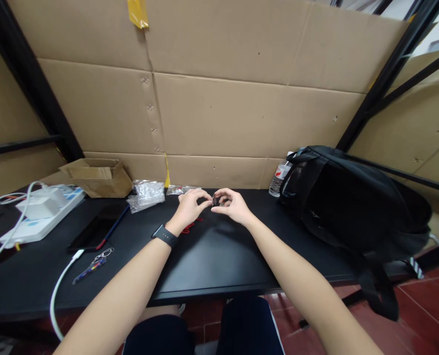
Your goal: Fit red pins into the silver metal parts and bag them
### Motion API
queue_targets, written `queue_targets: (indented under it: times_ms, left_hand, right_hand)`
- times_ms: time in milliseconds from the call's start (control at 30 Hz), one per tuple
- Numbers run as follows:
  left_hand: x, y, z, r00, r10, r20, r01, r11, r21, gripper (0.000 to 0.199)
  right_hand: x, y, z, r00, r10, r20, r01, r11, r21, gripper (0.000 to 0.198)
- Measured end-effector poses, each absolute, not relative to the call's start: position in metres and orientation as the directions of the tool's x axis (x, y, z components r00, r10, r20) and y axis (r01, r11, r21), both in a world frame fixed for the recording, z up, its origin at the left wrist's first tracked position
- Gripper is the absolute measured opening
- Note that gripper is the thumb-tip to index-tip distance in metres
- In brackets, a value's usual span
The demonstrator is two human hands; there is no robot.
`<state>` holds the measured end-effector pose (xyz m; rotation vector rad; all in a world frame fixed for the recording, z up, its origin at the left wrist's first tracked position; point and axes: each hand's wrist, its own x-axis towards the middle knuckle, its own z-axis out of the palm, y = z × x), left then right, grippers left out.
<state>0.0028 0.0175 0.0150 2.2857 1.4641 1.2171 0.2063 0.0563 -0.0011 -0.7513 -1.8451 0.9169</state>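
Observation:
My right hand (pixel 233 205) is closed in a loose pinch around a small dark shiny piece (pixel 214 201), too small to identify. Thumb and fingertips of my left hand (pixel 194 205) meet at the left edge of that piece. Whether the left fingertips grip it or something finer cannot be made out. Both hands are raised over the middle of the black table (pixel 219 261). Some red cords or loops (pixel 188 228) lie beneath my left hand, partly hidden by it. Behind that hand is a small clear bag (pixel 177 190) with something red on it.
At left are a crumpled clear plastic bag (pixel 146 195), an open brown paper bag (pixel 103 180), a black phone or tablet (pixel 98 228), a keychain (pixel 93 265) and a white power strip (pixel 42 219). A water bottle (pixel 277 181) and black backpack (pixel 352 207) stand right. Cardboard (pixel 223 113) walls the back.

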Motion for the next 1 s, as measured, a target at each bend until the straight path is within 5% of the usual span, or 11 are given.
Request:
queue_targets:
  times_ms: [700,1000]
  left_hand:
    - [0.006,0.012,0.014,0.193,0.725,0.661,0.822,-0.488,0.294,0.009]
    - [0.009,0.011,0.015,0.142,0.726,0.673,0.827,-0.46,0.322,0.009]
  right_hand:
    - [0.195,0.048,-0.003,-0.379,0.843,0.381,0.034,0.424,-0.905,0.055]
    - [0.192,0.046,-0.003,-0.309,0.873,0.376,0.003,0.397,-0.918,0.05]
